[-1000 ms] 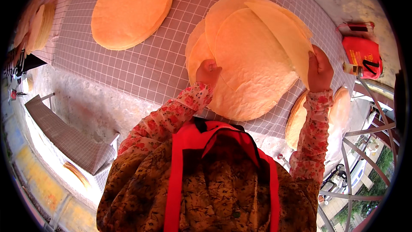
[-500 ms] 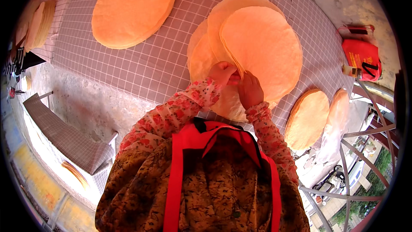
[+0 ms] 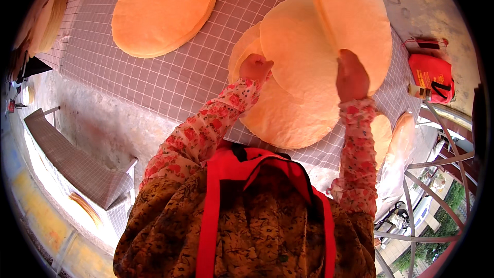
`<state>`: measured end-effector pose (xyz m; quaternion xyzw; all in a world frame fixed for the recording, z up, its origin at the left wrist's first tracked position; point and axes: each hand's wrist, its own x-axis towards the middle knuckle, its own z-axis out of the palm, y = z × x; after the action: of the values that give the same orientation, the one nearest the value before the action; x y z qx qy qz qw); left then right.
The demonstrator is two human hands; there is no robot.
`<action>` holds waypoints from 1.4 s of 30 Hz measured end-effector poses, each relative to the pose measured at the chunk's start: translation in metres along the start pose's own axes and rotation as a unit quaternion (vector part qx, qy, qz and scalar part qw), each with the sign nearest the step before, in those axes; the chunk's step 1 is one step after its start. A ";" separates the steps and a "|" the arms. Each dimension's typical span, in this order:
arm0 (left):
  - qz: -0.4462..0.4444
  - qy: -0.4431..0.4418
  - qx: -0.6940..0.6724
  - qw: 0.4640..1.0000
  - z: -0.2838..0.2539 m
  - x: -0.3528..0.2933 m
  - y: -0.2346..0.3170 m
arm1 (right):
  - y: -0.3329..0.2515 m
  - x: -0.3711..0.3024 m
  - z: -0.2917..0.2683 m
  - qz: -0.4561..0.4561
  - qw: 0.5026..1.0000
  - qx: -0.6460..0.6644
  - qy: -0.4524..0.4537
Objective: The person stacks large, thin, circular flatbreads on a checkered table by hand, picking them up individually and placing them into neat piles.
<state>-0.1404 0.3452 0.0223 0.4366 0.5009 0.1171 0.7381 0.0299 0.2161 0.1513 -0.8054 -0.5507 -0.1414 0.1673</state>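
Large, thin round flatbreads lie overlapping on a checked cloth in front of me. My right hand (image 3: 352,76) is closed on the near edge of a flatbread (image 3: 355,20), which is raised and swung to the right of the pile; it looks like more than one layer. Beneath it lies a broad flatbread (image 3: 296,41) over a lower flatbread (image 3: 290,118). At the pile's left edge, my left hand (image 3: 256,68) is closed with fingertips together beside the broad flatbread's rim. Whether anything is pinched in them is hidden.
Another flatbread stack (image 3: 164,13) sits at the far left of the checked tablecloth (image 3: 149,82). A smaller stack (image 3: 381,136) and a plastic-wrapped bundle (image 3: 401,141) are at the right edge. Beyond are a red bag (image 3: 431,72), metal bars (image 3: 437,160) and a lower covered table (image 3: 77,159).
My right hand has moved right and away from me, carrying the upper flatbread off to the right and uncovering the broad one. My left hand has shifted slightly left and away, apart from the right.
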 end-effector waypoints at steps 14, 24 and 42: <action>0.032 -0.124 -0.155 0.980 0.023 -0.012 -0.007 | -0.038 -0.057 0.094 0.169 0.942 0.239 -0.162; -0.077 -0.103 -0.186 0.974 0.056 -0.009 -0.004 | 0.022 -0.018 0.053 0.325 0.809 0.441 -0.215; -0.050 -0.039 -0.098 0.993 0.058 0.017 -0.067 | 0.173 0.103 -0.210 0.187 0.947 0.256 0.044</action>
<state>-0.1011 0.2850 -0.0327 0.3406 0.4788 0.1114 0.8015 0.2188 0.1548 0.3636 -0.8170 -0.3997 0.0027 0.4155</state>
